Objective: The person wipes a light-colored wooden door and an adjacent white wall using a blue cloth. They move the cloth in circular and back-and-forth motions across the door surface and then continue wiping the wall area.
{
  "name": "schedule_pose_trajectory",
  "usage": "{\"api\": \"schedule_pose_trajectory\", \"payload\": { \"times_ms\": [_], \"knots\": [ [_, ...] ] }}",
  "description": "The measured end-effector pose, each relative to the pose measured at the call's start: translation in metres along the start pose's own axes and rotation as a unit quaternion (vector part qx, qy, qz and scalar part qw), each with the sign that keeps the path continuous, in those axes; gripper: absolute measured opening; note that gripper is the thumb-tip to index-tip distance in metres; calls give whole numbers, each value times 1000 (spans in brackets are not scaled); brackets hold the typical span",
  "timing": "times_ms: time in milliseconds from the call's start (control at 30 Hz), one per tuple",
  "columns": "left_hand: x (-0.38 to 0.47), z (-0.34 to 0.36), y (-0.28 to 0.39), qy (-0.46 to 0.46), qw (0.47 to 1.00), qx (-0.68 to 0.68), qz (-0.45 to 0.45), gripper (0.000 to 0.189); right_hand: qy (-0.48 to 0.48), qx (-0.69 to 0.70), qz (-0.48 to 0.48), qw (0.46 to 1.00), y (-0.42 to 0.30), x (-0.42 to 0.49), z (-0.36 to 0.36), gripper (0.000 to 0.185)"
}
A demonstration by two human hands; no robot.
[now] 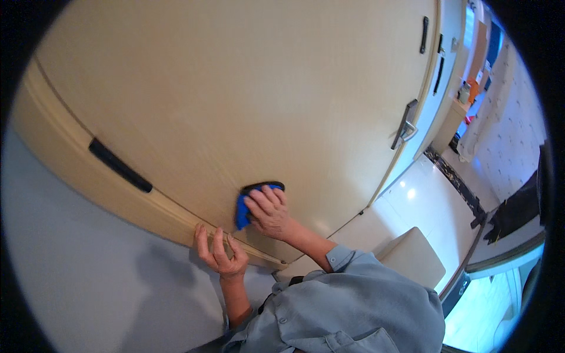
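Observation:
My right hand [269, 214] is closed around a blue cloth [242, 212] with a black edge, pressed against the lower part of a light wooden door [247, 97]. To its left, my left hand [222, 255] rests its fingertips on the door frame [176, 221] near the hinge side, holding nothing. A black hinge cover [120, 165] sits further along the seam between door and frame. The door's metal lever handle [407, 128] is on the far side, to the right. What lies under the cloth is hidden.
A grey-white wall [88, 238] adjoins the frame. A beige padded stool [412, 258] stands on the glossy tiled floor [397, 212] at the right. Beyond it are a dark threshold strip [454, 181] and a patterned light curtain [507, 106].

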State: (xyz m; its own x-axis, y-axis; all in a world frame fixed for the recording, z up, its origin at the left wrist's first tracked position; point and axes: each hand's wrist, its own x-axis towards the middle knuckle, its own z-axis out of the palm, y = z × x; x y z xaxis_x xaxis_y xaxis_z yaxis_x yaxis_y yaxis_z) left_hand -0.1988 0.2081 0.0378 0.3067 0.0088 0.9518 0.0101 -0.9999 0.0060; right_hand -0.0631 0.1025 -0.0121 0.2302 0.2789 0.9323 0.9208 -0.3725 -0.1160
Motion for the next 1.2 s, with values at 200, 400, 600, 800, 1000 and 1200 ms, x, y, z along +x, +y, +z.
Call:
{"api": "schedule_pose_trajectory", "payload": {
  "times_ms": [200, 400, 600, 800, 1000, 1200],
  "knots": [
    [7, 6, 9, -42, 999, 16, 31, 36, 192, -6, 299, 935, 86, -42, -13, 66],
    [24, 31, 35, -99, 993, -7, 69, 41, 161, 37, 323, 932, 63, -46, -23, 63],
    [29, 50, 41, -152, 983, 57, 85, 58, 237, 33, 359, 902, 111, -20, -41, 61],
    [16, 68, 31, -153, 977, 109, 99, 65, 278, 21, 334, 900, 137, 16, -48, 58],
    [10, 73, 27, -156, 970, 148, 113, 65, 200, 19, 185, 962, 79, 11, -41, 60],
    [9, 65, 29, -171, 969, 148, 101, 71, 288, 18, 325, 901, 132, 70, -64, 64]
  ]
}}
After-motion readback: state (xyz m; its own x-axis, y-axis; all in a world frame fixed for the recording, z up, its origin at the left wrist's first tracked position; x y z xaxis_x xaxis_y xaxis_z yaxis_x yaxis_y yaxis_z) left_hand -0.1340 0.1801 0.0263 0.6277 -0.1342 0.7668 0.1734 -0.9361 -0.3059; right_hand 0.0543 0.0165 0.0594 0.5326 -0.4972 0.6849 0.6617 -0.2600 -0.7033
